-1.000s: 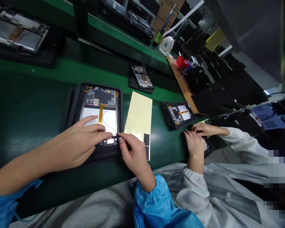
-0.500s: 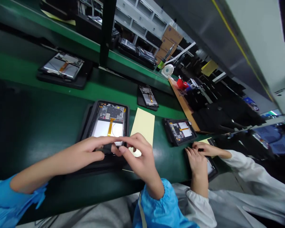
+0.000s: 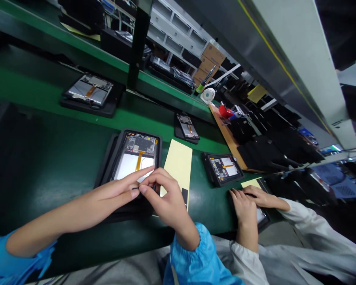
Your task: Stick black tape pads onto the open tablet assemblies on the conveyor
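An opened tablet (image 3: 141, 143) lies in a black foam tray (image 3: 158, 152) in front of me, its circuit board, white battery and orange ribbon cable showing. Over its lower edge my left hand (image 3: 121, 194) has thumb and fingers brought together. My right hand (image 3: 166, 198) meets it from the right, thumb and forefinger pinched at the left fingertips. A small dark piece shows between the fingertips; what it is I cannot make out. Beside the tray lies a yellow sheet (image 3: 179, 162) with a black rectangle (image 3: 184, 195) near its lower end.
More opened tablets lie on the green table (image 3: 62, 166): one at the back left (image 3: 91, 90), one at the back middle (image 3: 187, 126), one at the right (image 3: 225, 167). Another person's hands (image 3: 246, 204) work over a device at the right. A shelf post (image 3: 138, 47) stands behind.
My hands have drawn closer together and a little left, fingertips now meeting. The dark piece at my left fingers shows less. The black rectangle on the yellow sheet has come into view.
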Demonstrator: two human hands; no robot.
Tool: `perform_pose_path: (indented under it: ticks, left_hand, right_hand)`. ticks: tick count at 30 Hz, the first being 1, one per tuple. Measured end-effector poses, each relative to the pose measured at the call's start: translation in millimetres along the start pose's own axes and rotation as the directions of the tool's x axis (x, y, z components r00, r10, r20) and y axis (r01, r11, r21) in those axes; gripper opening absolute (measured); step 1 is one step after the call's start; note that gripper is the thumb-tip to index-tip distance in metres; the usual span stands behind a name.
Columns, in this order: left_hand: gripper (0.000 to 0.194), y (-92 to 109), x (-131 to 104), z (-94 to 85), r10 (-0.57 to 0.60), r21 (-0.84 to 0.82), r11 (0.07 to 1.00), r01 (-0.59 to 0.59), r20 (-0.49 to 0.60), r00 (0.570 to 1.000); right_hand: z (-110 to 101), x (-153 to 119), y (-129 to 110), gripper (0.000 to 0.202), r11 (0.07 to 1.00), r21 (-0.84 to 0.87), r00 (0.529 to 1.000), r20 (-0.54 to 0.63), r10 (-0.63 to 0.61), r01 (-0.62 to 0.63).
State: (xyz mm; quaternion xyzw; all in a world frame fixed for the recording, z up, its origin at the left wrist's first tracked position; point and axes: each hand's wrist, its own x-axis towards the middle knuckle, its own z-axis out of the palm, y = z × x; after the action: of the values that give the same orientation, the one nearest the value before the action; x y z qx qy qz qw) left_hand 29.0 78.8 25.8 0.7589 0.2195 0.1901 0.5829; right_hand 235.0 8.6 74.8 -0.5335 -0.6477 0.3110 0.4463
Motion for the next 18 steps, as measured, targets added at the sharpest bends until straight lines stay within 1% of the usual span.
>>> perform_pose_path:
  ticks: [2, 4, 5, 6, 7, 8, 9, 10, 11, 12, 14, 16, 18]
  left_hand:
    - [0.071, -4.5, 2.3, 0.3, 0.012, 0.006, 1.000, -0.012, -0.016, 1.000]
    - [0.070, -12.3, 4.9, -0.1, 0.043, 0.027, 0.999, -0.041, -0.055, 0.998]
    - [0.069, -15.7, 6.1, -1.0, 0.061, 0.037, 0.998, -0.058, -0.088, 0.994]
    - [0.068, -18.1, 7.2, -2.5, 0.071, 0.043, 0.997, -0.066, -0.122, 0.990]
    - [0.067, -19.4, 8.0, -4.4, 0.068, 0.046, 0.997, -0.061, -0.150, 0.986]
    - [0.066, -19.6, 8.7, -6.6, 0.053, 0.051, 0.998, -0.044, -0.175, 0.983]
    - [0.066, -19.1, 9.3, -8.6, 0.038, 0.067, 0.997, -0.025, -0.199, 0.979]
    - [0.066, -18.4, 10.0, -10.1, 0.034, 0.095, 0.995, -0.014, -0.210, 0.977]
    - [0.065, -18.0, 11.0, -10.9, 0.047, 0.137, 0.990, -0.019, -0.205, 0.978]
    - [0.063, -18.1, 12.8, -10.8, 0.078, 0.193, 0.980, -0.044, -0.174, 0.982]
    - [0.059, -20.1, 19.1, -8.6, 0.160, 0.315, 0.940, -0.134, -0.057, 0.986]
    - [0.058, -22.8, 29.8, -5.8, 0.210, 0.401, 0.888, -0.224, 0.080, 0.974]
    - [0.058, -24.2, 43.8, -4.9, 0.227, 0.442, 0.856, -0.268, 0.144, 0.963]
  right_hand:
    - [1.6, -2.1, -0.9, 0.011, 0.999, 0.004, 0.998, -0.022, -0.050, 0.050]
    - [2.0, -5.0, -0.9, 0.012, 0.995, -0.007, 0.993, -0.065, -0.096, 0.095]
    - [1.3, -6.5, -0.2, 0.013, 0.994, -0.017, 0.988, -0.108, -0.112, 0.111]
    - [-0.4, -7.9, 1.2, 0.014, 0.993, -0.028, 0.977, -0.175, -0.122, 0.119]
    - [-2.9, -9.2, 3.5, 0.016, 0.992, -0.039, 0.956, -0.266, -0.124, 0.118]
    - [-6.0, -10.3, 6.6, 0.019, 0.993, -0.046, 0.920, -0.372, -0.119, 0.109]
    - [-9.3, -11.3, 10.8, 0.020, 0.994, -0.049, 0.873, -0.475, -0.108, 0.096]
    - [-12.4, -12.4, 16.0, 0.020, 0.996, -0.047, 0.827, -0.555, -0.093, 0.080]
    - [-14.8, -13.5, 22.1, 0.019, 0.997, -0.045, 0.797, -0.600, -0.077, 0.062]
    - [-16.0, -14.9, 28.8, 0.020, 0.998, -0.046, 0.788, -0.612, -0.063, 0.044]
    - [-14.5, -18.8, 43.0, 0.032, 0.998, -0.065, 0.820, -0.572, -0.038, 0.001]
    - [-8.0, -24.3, 56.1, 0.045, 0.994, -0.101, 0.852, -0.523, -0.020, -0.039]
    - [0.7, -31.5, 65.6, 0.048, 0.989, -0.139, 0.868, -0.496, -0.026, -0.050]
